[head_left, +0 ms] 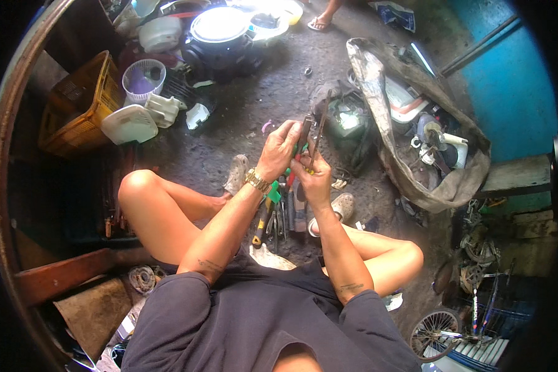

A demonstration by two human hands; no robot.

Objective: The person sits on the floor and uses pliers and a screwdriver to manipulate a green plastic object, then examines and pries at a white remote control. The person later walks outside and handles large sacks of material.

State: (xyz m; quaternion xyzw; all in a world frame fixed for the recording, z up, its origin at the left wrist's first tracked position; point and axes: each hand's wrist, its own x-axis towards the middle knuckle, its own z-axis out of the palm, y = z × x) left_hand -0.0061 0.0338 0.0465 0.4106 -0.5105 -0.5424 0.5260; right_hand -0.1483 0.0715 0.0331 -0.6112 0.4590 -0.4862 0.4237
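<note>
Head view: the person is sitting low over a dark concrete floor (242,118), knees spread, both forearms meeting above a cluster of hand tools (278,214) lying on the floor between the feet. The left hand (280,147) is curling its fingers closed around a dark flat metal piece (304,131), holding it upright just above the tool cluster. The right hand (314,180) is gripping with fingers closed the lower end of a thin dark rod (319,130), which is rising beside the metal piece; whether rod and piece are touching cannot be told. A gold wristwatch (257,181) is sitting on the left wrist. Left of the tool cluster and further off, a yellow plastic crate (84,102) is standing; right of it, an open grey sack (415,124) of mixed parts is lying. A small bicycle wheel (436,333) is lying nearer the person on the right.
</note>
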